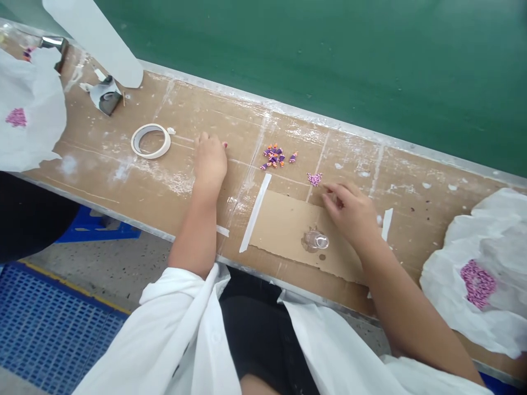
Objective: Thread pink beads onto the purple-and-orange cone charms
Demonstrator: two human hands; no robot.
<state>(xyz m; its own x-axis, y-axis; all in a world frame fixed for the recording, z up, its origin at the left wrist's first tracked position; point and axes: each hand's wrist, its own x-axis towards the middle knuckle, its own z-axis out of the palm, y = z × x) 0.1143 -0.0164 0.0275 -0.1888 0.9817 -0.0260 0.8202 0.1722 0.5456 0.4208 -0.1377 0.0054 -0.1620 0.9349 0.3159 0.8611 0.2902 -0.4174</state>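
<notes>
Inspection runs left to right along the desk [123, 181]. Farthest left lies a white bag [28, 109] with a pink patch; a roll of tape [150, 141] sits just left of the left hand [209, 162]. That hand rests knuckles-up on the desk, fingers curled under; whether its grip encloses anything cannot be told. Right of it, and apart from it, lies a cluster of small purple-and-orange pieces [275, 156]. A white tape strip [255, 213] marks the left edge of a cardboard sheet [284, 225]. A small pink heap [314, 178] lies just ahead of the right hand [349, 214], whose fingertips are drawn together in a pinch near it; what the grip holds, if anything, is hidden. A clear little cup [316, 240] stands just left of that wrist. Far right, another white bag [473, 274] carries more pink grains.

Judgement: the step in hand appears to be picking pink grains. The next move would call for a fine, steady pinch that leaves the heap unscattered.
</notes>
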